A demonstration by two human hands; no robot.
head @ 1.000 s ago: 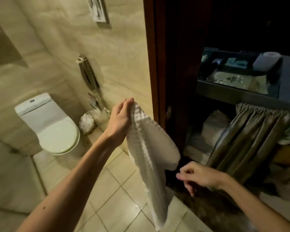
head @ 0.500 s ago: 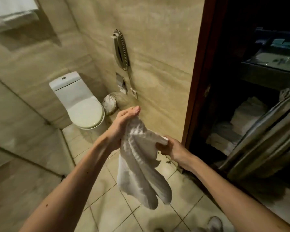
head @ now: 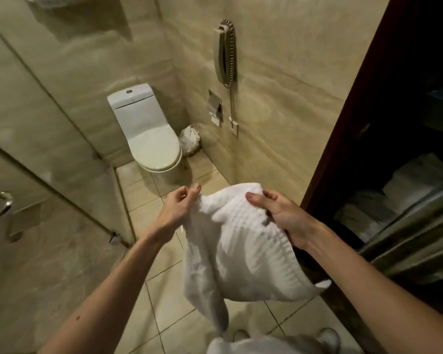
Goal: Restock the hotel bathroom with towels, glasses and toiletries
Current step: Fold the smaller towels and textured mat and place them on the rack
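- The beige marbled wall (head: 292, 98) fills the upper half of the view and meets a pale tiled floor (head: 164, 290).
- A glass shower partition (head: 62, 149) stands at the left. A dark wooden door frame (head: 343, 123) runs down the right, with dim stacks of folded pale linen (head: 407, 180) beyond it.
- The white waffle towel (head: 241, 246) hangs in mid-air above the floor, held up between both hands, its lower end drooping towards the person's shoes.
- A white toilet (head: 149, 139) sits in the far corner with its lid closed.
- The right hand (head: 279, 213) grips the towel's top edge, thumb on top and fingers (head: 269, 194) curled over the cloth.
- The left hand (head: 175, 210) pinches the towel's upper left edge between curled fingers (head: 189, 192).
- A wall phone (head: 225, 52) hangs above a paper holder (head: 214, 108).
- A white-lined bin (head: 189, 140) stands just beside the toilet.
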